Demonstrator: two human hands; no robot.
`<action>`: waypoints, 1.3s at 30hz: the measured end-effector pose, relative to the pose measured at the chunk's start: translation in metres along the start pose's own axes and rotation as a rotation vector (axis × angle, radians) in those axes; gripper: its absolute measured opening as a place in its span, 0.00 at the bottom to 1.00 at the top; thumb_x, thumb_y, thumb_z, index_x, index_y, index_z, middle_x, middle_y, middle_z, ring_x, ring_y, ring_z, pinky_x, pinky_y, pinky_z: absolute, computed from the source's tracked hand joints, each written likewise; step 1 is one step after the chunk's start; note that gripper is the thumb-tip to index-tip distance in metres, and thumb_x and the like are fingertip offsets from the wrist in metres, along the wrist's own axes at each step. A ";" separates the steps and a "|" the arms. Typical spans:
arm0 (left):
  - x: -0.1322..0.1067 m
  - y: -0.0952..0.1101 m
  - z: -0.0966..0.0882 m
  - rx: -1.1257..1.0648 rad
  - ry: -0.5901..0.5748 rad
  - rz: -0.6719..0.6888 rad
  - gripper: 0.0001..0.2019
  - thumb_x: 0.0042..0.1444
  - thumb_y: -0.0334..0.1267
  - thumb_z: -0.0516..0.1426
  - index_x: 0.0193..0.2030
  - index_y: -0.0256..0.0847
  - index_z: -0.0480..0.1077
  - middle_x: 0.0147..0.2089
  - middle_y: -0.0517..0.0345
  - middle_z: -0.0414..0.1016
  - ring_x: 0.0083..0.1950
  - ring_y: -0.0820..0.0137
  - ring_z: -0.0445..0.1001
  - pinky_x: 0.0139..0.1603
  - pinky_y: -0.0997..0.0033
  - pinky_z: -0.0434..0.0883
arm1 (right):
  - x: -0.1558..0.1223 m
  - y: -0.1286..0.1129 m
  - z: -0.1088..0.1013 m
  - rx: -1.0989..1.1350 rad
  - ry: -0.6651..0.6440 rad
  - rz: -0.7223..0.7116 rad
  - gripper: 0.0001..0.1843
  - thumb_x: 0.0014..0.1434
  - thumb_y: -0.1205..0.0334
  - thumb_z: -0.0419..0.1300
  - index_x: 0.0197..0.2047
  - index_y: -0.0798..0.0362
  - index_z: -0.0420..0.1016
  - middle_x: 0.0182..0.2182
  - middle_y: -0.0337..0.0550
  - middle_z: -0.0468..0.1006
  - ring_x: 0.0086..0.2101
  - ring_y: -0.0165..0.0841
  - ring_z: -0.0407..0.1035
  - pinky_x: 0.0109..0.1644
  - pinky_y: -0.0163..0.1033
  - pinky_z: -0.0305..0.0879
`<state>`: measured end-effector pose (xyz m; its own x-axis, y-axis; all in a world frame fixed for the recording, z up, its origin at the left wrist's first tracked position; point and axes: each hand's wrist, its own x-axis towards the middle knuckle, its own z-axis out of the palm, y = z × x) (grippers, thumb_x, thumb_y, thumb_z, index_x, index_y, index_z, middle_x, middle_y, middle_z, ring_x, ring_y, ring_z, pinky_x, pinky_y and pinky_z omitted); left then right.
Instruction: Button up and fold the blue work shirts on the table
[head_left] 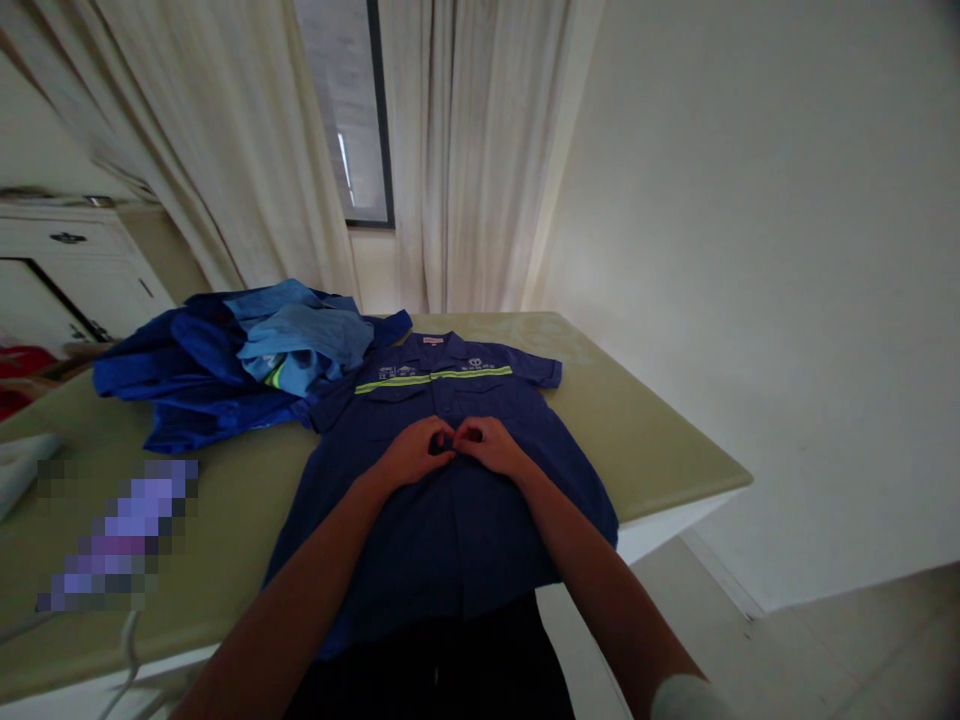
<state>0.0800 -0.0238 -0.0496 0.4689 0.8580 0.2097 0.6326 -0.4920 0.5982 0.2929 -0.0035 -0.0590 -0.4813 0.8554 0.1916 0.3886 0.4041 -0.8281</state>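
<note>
A dark blue short-sleeved work shirt [420, 540] lies spread front side up, its collar at the far end and its hem hanging over the near edge. A yellow-green reflective stripe crosses its chest, with white lettering above. Over the middle of the shirt's front, my left hand [420, 447] pinches the front placket, thumb and fingers together. Right beside it, fingertips almost meeting, my right hand [487, 443] pinches the same placket. Any button between the fingers is too small to make out.
The shirt rests on a table with a greenish top [645, 440]. Heaped blue clothes [202, 350] and a light blue garment [307, 335] lie at the back left. At the left are a blurred-out device [127, 530] and a cable [129, 640]. Curtains [480, 150] hang behind; a wall [787, 250] stands right.
</note>
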 end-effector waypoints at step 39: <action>0.046 -0.031 0.005 0.419 0.205 -0.004 0.20 0.74 0.45 0.43 0.48 0.41 0.75 0.49 0.48 0.76 0.52 0.62 0.73 0.57 0.61 0.69 | -0.009 -0.027 0.010 -0.664 -0.016 0.105 0.14 0.60 0.48 0.67 0.36 0.51 0.78 0.36 0.44 0.80 0.34 0.35 0.71 0.39 0.37 0.59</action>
<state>0.0854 0.0299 -0.0625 0.3613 0.8509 0.3814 0.8484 -0.4697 0.2443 0.2790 -0.0257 -0.0437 -0.4243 0.8981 0.1161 0.8322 0.4373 -0.3409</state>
